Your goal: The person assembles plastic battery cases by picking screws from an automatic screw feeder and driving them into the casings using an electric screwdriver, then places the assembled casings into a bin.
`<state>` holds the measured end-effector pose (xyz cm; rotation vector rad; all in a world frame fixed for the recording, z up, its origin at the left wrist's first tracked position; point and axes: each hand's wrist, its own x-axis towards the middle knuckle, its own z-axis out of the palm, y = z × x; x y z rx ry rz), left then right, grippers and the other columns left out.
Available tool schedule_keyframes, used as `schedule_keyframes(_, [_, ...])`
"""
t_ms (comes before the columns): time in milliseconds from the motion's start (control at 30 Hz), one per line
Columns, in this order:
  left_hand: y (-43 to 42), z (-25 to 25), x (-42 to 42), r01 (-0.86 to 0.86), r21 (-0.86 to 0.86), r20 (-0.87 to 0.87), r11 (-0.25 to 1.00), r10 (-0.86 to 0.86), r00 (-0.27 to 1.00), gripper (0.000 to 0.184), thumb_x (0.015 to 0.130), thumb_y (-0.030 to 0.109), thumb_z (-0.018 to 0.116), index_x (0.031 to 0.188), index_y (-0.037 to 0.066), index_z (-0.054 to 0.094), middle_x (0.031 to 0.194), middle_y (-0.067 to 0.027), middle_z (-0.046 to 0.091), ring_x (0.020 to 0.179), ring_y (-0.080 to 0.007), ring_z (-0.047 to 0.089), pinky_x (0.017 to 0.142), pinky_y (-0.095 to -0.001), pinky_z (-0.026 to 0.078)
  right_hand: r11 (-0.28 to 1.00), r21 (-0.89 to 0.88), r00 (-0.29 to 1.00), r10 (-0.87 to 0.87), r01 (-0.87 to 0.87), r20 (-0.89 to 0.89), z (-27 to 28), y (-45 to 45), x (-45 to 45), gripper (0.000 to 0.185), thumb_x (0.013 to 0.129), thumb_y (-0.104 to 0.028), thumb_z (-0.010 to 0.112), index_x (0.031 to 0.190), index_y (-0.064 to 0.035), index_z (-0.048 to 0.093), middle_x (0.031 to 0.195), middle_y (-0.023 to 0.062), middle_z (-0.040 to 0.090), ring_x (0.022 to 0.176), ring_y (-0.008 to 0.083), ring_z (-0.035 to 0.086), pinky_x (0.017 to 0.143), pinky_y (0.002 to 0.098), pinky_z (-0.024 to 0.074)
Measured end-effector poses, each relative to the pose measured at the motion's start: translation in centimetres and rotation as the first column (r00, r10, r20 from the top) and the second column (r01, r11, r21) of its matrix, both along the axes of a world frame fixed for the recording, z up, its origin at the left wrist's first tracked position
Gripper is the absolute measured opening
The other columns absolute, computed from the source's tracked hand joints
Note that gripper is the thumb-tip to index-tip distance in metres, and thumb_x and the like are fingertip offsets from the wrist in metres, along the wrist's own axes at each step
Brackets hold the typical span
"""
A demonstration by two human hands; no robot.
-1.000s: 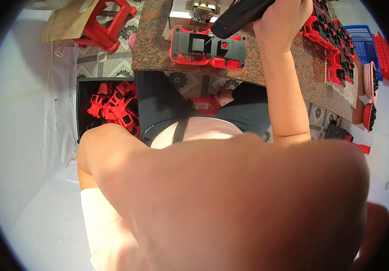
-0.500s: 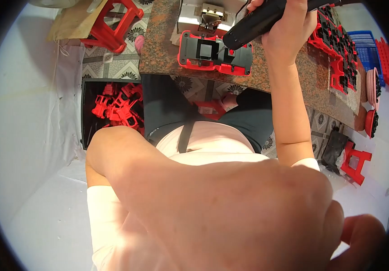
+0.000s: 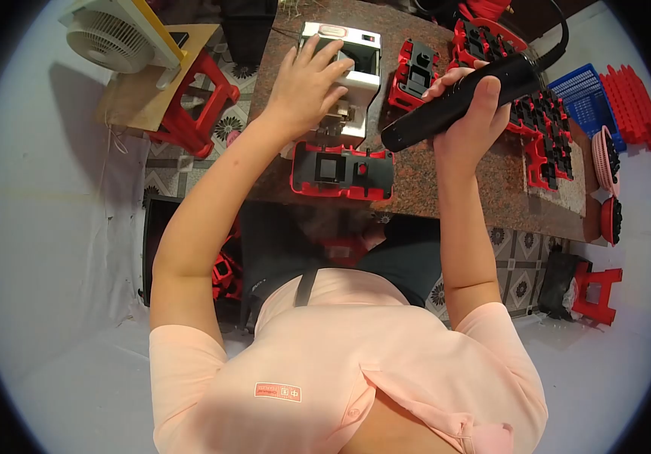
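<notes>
My right hand (image 3: 471,125) is wrapped around a black corded electric screwdriver (image 3: 420,130), tilted with its front end to the lower left. Spread fingers of my left hand (image 3: 301,89) reach over the top opening of a white machine (image 3: 361,113) that looks like a screw feeder; the fingertips hide part of the opening. Just in front of that machine, at the table's near edge, lies a red and black plastic housing (image 3: 377,175) with a square recess and a red button. The screwdriver's tip is apart from the housing.
Another red and black housing (image 3: 416,72) lies right of the machine. Several more parts (image 3: 541,125) stand on the right of the granite table (image 3: 416,181), near a blue basket (image 3: 576,94). A fan (image 3: 110,41) stands at upper left; a black bin (image 3: 161,219) with red parts is below.
My left arm has moved from close before the camera to the white machine, its hand now over the opening. The view has shifted, and the screwdriver has moved away from the housing.
</notes>
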<state>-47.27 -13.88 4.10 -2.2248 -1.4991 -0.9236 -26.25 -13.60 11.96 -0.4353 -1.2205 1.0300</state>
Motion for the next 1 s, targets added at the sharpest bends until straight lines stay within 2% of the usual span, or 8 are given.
schedule_keyframes(200, [2.3, -1.2, -0.4, -0.016, 0.014, -0.103, 1.0, 0.018, 0.995, 0.046, 0.087, 0.033, 0.061, 0.13, 0.021, 0.053, 0.14, -0.0062, 0.046, 0.132, -0.0336, 0.036, 0.104, -0.0546, 0.032, 0.992, 0.127, 0.984, 0.026, -0.004, -0.175, -1.3, 0.1, -2.4, 0.042, 0.089, -0.023, 0.066, 0.112, -0.0014, 0.038, 0.077, 0.0109, 0.061, 0.063, 0.0168, 0.06, 0.061, 0.0302, 0.0515])
schedule_keyframes(233, [2.6, -1.3, -0.5, -0.016, 0.019, -0.102, 1.0, 0.018, 0.995, 0.046, 0.087, 0.033, 0.061, 0.13, 0.021, 0.053, 0.14, -0.0064, 0.046, 0.133, -0.0336, 0.036, 0.104, -0.0549, 0.031, 0.981, 0.194, 0.993, -0.007, 0.031, -0.12, -1.5, 0.3, -3.4, 0.049, 0.087, -0.034, 0.067, 0.111, -0.0003, 0.042, 0.081, 0.0119, 0.059, 0.065, 0.02, 0.06, 0.057, 0.0354, 0.0541])
schedule_keyframes(367, [2.7, -1.6, 0.0, -0.123, 0.101, -0.056, 0.987, 0.13, 0.99, 0.05, 0.082, 0.033, 0.066, 0.127, 0.016, 0.054, 0.136, -0.0108, 0.047, 0.132, -0.0336, 0.037, 0.104, -0.0556, 0.03, 0.932, 0.362, 1.0, 0.013, -0.012, 0.001, -3.0, 1.8, -6.8, 0.037, 0.086, -0.017, 0.067, 0.107, -0.0005, 0.041, 0.078, 0.0112, 0.06, 0.064, 0.0162, 0.059, 0.059, 0.0293, 0.0507])
schedule_keyframes(500, [-2.1, -1.4, 1.0, -0.285, -0.032, 0.259, 0.958, 0.284, 0.923, 0.035, 0.08, 0.02, 0.066, 0.11, 0.005, 0.056, 0.127, -0.0172, 0.05, 0.126, -0.0352, 0.041, 0.102, -0.0526, 0.033, 0.931, 0.365, 0.998, -0.007, -0.013, 0.055, -3.5, 2.2, -7.2, 0.037, 0.085, -0.016, 0.069, 0.104, -0.0007, 0.042, 0.076, 0.0111, 0.06, 0.062, 0.0155, 0.059, 0.057, 0.0279, 0.051])
schedule_keyframes(567, [-7.3, 0.3, 3.1, -0.099, -0.37, 0.395, 0.924, 0.253, 0.883, 0.03, 0.081, 0.018, 0.061, 0.107, 0.003, 0.055, 0.119, -0.0191, 0.052, 0.119, -0.0383, 0.046, 0.098, -0.0446, 0.037, 0.939, 0.344, 0.999, 0.002, -0.018, 0.048, -3.6, 2.2, -7.3, 0.037, 0.084, -0.016, 0.069, 0.104, -0.0005, 0.042, 0.076, 0.0111, 0.06, 0.061, 0.0155, 0.06, 0.057, 0.0277, 0.0513])
schedule_keyframes(633, [-10.8, -2.1, 5.8, 0.143, -0.266, 0.438, 0.953, -0.012, 0.899, 0.035, 0.076, 0.015, 0.067, 0.108, 0.005, 0.055, 0.122, -0.018, 0.05, 0.121, -0.0376, 0.044, 0.098, -0.0504, 0.036, 0.941, 0.339, 0.999, -0.001, -0.017, 0.052, -4.1, 2.3, -7.4, 0.037, 0.085, -0.016, 0.069, 0.104, -0.0003, 0.042, 0.076, 0.0109, 0.061, 0.061, 0.0157, 0.06, 0.056, 0.0277, 0.0516])
schedule_keyframes(800, [-12.2, -3.8, 9.4, 0.056, -0.22, 0.148, 0.974, -0.023, 0.989, 0.045, 0.076, 0.019, 0.069, 0.119, 0.012, 0.057, 0.13, -0.0123, 0.045, 0.121, -0.0412, 0.041, 0.096, -0.0541, 0.035, 0.935, 0.351, 0.995, 0.012, -0.046, 0.098, -4.4, 2.5, -7.9, 0.037, 0.085, -0.015, 0.069, 0.104, 0.0, 0.041, 0.077, 0.0108, 0.061, 0.061, 0.0155, 0.061, 0.055, 0.0279, 0.0519])
schedule_keyframes(1000, [-12.5, -4.2, 7.9, 0.022, -0.309, 0.144, 0.951, 0.024, 0.989, 0.056, 0.07, 0.019, 0.075, 0.122, 0.017, 0.055, 0.13, -0.0113, 0.044, 0.123, -0.0398, 0.038, 0.1, -0.0549, 0.032, 0.932, 0.352, 0.99, 0.041, -0.087, 0.138, -4.2, 3.4, -8.6, 0.033, 0.086, -0.009, 0.066, 0.104, 0.0003, 0.04, 0.074, 0.0084, 0.06, 0.059, 0.0134, 0.06, 0.054, 0.0259, 0.0506])
